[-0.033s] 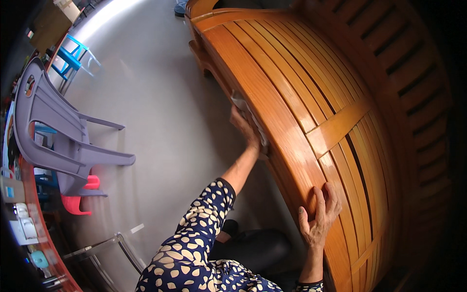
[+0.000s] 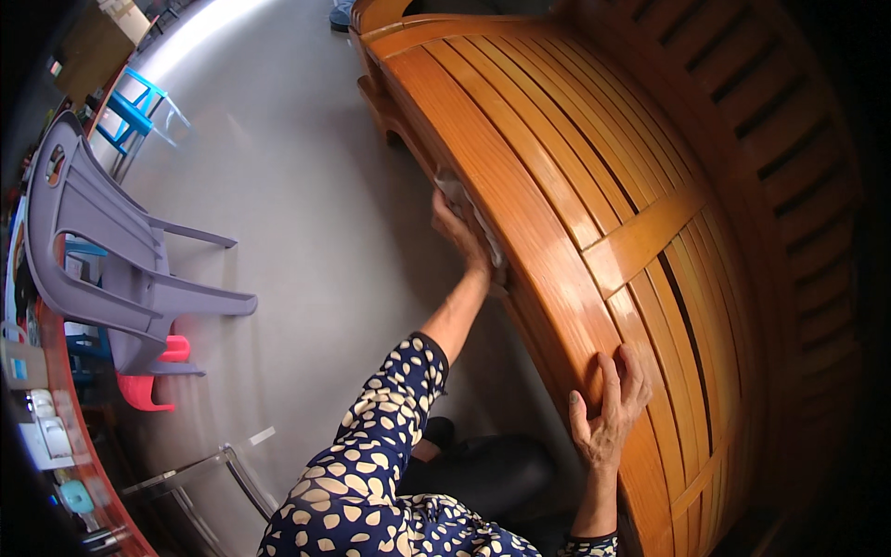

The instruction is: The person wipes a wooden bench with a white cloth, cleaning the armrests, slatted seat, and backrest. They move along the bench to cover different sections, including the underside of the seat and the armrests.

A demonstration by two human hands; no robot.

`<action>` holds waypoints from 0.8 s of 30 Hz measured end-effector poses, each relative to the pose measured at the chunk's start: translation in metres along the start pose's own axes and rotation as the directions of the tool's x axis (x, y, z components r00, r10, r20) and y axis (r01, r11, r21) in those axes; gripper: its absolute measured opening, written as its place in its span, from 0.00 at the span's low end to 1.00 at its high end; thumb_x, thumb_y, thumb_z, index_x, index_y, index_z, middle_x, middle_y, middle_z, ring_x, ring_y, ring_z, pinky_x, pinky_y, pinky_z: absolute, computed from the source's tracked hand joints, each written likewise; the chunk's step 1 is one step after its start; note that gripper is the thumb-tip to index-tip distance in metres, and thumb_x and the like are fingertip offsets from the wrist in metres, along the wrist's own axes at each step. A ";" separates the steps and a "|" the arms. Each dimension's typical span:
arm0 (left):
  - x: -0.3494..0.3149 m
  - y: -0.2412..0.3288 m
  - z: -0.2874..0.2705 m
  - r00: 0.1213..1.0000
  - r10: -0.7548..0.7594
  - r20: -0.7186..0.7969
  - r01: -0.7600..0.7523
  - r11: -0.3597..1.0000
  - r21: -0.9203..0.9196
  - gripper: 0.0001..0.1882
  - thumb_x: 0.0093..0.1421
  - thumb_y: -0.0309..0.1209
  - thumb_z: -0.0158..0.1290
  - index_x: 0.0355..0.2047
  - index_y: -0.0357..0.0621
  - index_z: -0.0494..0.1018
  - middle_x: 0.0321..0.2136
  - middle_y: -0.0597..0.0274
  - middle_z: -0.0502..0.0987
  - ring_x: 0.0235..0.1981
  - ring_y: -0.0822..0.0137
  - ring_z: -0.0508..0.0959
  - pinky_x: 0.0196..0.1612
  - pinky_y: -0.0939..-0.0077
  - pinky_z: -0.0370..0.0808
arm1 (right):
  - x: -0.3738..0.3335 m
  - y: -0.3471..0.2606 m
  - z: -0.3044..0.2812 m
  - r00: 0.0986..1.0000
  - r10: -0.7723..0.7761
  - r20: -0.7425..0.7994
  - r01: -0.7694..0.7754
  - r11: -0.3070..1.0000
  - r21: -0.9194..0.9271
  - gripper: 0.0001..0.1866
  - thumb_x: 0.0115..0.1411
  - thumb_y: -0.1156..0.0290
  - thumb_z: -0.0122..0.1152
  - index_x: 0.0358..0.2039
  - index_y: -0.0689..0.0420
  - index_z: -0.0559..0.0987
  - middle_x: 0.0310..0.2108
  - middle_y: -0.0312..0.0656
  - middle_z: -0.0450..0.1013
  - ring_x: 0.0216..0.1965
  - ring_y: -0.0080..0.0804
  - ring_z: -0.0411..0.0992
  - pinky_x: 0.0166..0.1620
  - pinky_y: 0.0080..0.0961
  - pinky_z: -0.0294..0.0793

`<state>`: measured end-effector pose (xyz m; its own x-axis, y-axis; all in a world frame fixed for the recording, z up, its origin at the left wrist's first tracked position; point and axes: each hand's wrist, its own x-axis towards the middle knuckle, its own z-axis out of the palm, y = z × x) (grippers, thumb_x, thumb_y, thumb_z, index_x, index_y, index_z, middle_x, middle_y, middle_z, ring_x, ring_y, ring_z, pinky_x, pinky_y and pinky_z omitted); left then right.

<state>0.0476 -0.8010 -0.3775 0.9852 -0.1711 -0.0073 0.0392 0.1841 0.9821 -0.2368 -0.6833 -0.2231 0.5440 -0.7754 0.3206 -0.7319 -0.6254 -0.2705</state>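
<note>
A long wooden bench [image 2: 538,200] with a slatted, glossy orange-brown seat runs along my right side. Against its front face, below the seat's rim, my left hand [image 2: 461,232] presses a crumpled greyish cloth [image 2: 455,190]. The fingers of that hand are partly hidden behind the cloth and the bench edge. Closer to me, my right hand [image 2: 610,413] rests on the seat's front board, its fingers apart and slightly bent, holding nothing.
A grey-purple plastic chair [image 2: 130,251] stands to the left, with a pink-red stool [image 2: 144,390] beneath it. Farther off is a blue stool [image 2: 130,116]. A cluttered red-edged table [image 2: 83,436] lines the left rim. Someone's shoe [image 2: 341,19] shows at the top.
My left hand and the cloth have shifted slightly up and to the left along the bench's front face. The right hand stays in place.
</note>
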 end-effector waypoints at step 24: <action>-0.151 0.033 -0.042 0.957 -0.023 0.288 0.036 0.999 -0.040 0.18 0.67 0.36 0.41 0.52 0.36 0.63 0.43 0.49 0.70 0.47 0.55 0.69 0.52 0.65 0.64 | -0.007 0.008 0.004 0.993 -0.098 -0.065 0.096 0.995 -0.024 0.27 0.48 0.61 0.64 0.50 0.56 0.76 0.57 0.51 0.64 0.56 0.51 0.62 0.57 0.44 0.57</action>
<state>-0.0924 -0.7283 -0.3523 0.8941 -0.4471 0.0248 0.0811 0.2162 0.9730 -0.2446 -0.6833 -0.2307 0.5852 -0.7032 0.4037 -0.6857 -0.6949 -0.2167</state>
